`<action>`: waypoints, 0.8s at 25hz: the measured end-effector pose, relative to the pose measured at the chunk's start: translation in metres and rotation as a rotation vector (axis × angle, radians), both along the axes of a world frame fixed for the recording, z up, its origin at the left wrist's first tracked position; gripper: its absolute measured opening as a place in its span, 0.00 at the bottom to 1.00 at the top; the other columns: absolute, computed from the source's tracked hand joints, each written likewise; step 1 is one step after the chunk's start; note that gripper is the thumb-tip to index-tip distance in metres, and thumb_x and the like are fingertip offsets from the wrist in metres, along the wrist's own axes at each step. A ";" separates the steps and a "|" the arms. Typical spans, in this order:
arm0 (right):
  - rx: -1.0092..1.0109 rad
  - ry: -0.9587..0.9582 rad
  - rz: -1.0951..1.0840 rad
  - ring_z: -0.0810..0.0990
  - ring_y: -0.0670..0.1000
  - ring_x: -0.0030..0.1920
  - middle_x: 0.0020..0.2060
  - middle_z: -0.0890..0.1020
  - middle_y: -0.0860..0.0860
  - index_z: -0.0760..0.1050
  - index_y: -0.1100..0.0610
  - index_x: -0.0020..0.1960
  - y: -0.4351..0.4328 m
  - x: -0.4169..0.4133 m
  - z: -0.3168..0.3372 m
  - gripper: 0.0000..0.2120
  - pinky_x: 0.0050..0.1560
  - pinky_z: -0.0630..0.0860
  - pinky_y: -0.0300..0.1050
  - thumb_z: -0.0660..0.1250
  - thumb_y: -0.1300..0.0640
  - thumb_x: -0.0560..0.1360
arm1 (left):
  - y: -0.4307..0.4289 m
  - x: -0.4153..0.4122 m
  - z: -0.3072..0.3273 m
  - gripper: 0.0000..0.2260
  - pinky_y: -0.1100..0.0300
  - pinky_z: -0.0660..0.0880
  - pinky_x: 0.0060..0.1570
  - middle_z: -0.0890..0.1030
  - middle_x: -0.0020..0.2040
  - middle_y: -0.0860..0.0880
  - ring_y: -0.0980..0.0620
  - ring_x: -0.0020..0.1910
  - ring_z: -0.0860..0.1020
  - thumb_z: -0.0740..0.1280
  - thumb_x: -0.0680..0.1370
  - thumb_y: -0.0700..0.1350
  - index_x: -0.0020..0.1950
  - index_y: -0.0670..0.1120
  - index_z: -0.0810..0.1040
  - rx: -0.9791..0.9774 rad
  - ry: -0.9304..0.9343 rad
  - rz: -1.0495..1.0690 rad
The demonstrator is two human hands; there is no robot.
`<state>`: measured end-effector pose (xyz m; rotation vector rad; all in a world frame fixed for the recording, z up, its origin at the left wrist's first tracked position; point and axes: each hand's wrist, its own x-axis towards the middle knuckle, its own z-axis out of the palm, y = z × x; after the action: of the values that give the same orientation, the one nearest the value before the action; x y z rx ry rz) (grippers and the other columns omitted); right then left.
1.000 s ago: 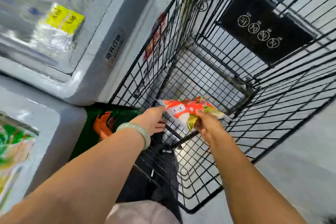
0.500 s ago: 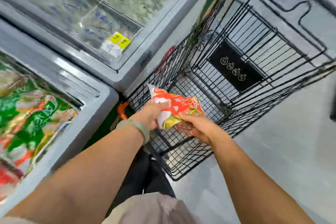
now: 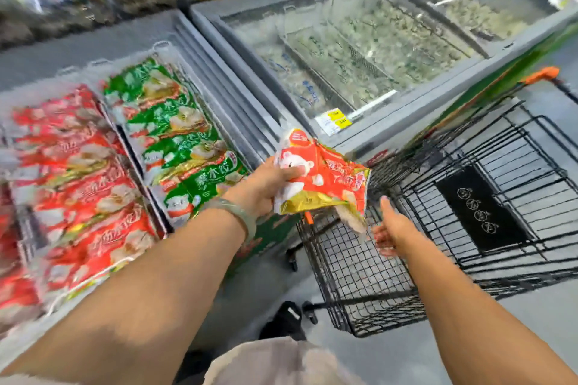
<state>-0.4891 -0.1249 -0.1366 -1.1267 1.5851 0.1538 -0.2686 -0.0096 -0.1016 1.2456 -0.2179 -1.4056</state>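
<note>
Between freezer (image 3: 237, 122) and cart (image 3: 469, 228), one packet held.
Left hand (image 3: 262, 187) grips the red dumpling packet (image 3: 325, 181); right hand (image 3: 394, 228) hangs below it, fingers straight, holding nothing.

Supermarket frozen aisle, glass-topped chest freezers (image 3: 369, 72), stacked dumpling packs (image 3: 175, 134), wire shopping cart (image 3: 469, 228)

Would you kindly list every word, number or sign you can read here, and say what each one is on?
"素水饺": on a green pack.
Red bag held in the left hand: printing too blurred to read.
Yellow price tags on the freezer lid: numbers too blurred.
Black sign on the cart: four round symbols, lettering too small.
Red packs: too blurred.
</note>
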 end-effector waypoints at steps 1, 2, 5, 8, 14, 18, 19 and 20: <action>0.011 -0.053 -0.014 0.70 0.50 0.21 0.20 0.73 0.50 0.72 0.58 0.36 0.012 0.024 0.002 0.34 0.32 0.71 0.40 0.49 0.28 0.73 | 0.026 0.017 0.003 0.11 0.57 0.83 0.41 0.84 0.47 0.45 0.52 0.37 0.85 0.64 0.78 0.35 0.59 0.43 0.76 -0.008 0.015 0.028; 0.063 -0.134 -0.012 0.73 0.49 0.21 0.21 0.76 0.50 0.75 0.56 0.37 0.028 0.050 0.005 0.33 0.31 0.73 0.40 0.50 0.27 0.72 | 0.052 0.033 0.004 0.09 0.59 0.82 0.40 0.85 0.44 0.47 0.53 0.36 0.85 0.63 0.79 0.36 0.58 0.43 0.76 -0.005 0.024 0.048; 0.216 -0.384 -0.034 0.82 0.50 0.26 0.29 0.84 0.52 0.79 0.54 0.45 0.083 0.125 0.014 0.28 0.31 0.80 0.44 0.54 0.31 0.74 | 0.130 0.075 0.004 0.07 0.62 0.82 0.41 0.86 0.38 0.50 0.56 0.35 0.84 0.62 0.80 0.40 0.55 0.43 0.77 0.026 0.062 0.101; 0.060 -0.386 0.048 0.84 0.54 0.36 0.38 0.85 0.56 0.78 0.58 0.52 0.151 0.197 0.005 0.20 0.41 0.82 0.49 0.64 0.42 0.75 | 0.214 0.121 -0.006 0.10 0.58 0.82 0.44 0.86 0.39 0.47 0.53 0.35 0.85 0.64 0.79 0.42 0.58 0.40 0.78 0.077 0.084 0.233; -0.339 -0.214 0.488 0.78 0.65 0.57 0.55 0.79 0.67 0.76 0.69 0.57 0.268 0.308 -0.007 0.25 0.56 0.74 0.54 0.60 0.46 0.78 | 0.373 0.185 -0.033 0.11 0.59 0.81 0.33 0.86 0.39 0.47 0.51 0.34 0.84 0.64 0.79 0.46 0.58 0.42 0.79 0.193 0.094 0.453; -0.358 -0.289 0.518 0.81 0.61 0.45 0.44 0.82 0.64 0.78 0.64 0.44 0.327 0.362 -0.017 0.23 0.48 0.77 0.58 0.60 0.43 0.76 | 0.457 0.208 -0.060 0.17 0.60 0.75 0.31 0.85 0.45 0.48 0.50 0.35 0.81 0.70 0.74 0.54 0.57 0.44 0.80 0.351 0.074 0.544; -0.332 -0.324 0.536 0.80 0.59 0.42 0.41 0.81 0.62 0.77 0.63 0.43 0.342 0.371 -0.016 0.21 0.45 0.77 0.57 0.59 0.45 0.78 | 0.470 0.211 -0.063 0.11 0.59 0.78 0.30 0.86 0.40 0.47 0.50 0.32 0.83 0.67 0.77 0.48 0.54 0.43 0.80 0.357 0.091 0.611; -0.311 -0.338 0.578 0.77 0.57 0.40 0.39 0.79 0.61 0.75 0.62 0.44 0.354 0.377 -0.015 0.19 0.41 0.76 0.54 0.57 0.48 0.79 | 0.478 0.213 -0.067 0.06 0.58 0.80 0.32 0.86 0.38 0.46 0.50 0.32 0.84 0.65 0.79 0.43 0.52 0.43 0.79 0.383 0.086 0.639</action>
<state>-0.1121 0.2295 -0.1513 -1.7381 0.9720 0.0906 -0.0557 0.4688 -0.1688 1.3939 0.4959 -0.9550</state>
